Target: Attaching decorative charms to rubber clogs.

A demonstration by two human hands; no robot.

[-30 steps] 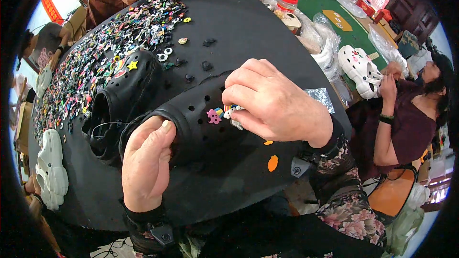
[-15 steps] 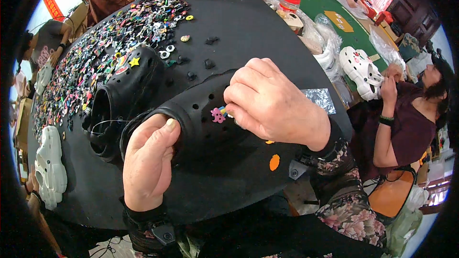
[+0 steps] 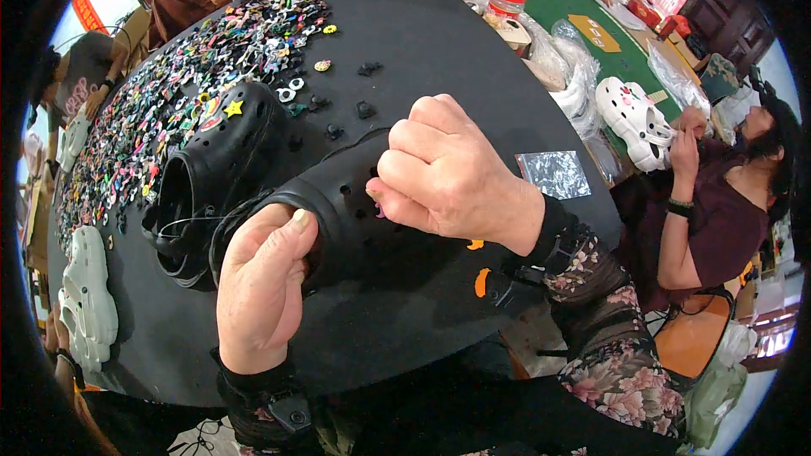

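Right hand [image 3: 460, 173] curled, fingers bunched over toe of black clog [image 3: 334, 245], thumb at mostly covered pink charm [image 3: 378, 210]; cannot tell if pinching. Left hand [image 3: 258, 295] in clog's opening, fingers hidden, grip unclear. Clog over dark surface [image 3: 405, 42].

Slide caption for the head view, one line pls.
Left hand partly inside a black clog, right hand on its holed top, colorful charms heaped beyond.

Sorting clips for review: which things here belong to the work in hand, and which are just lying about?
In the work:
black clog, held by left hand
pink charm, right hand over it
likely charm pile, second black clog

Apparently lying about:
silvery packet
red-lidded jar
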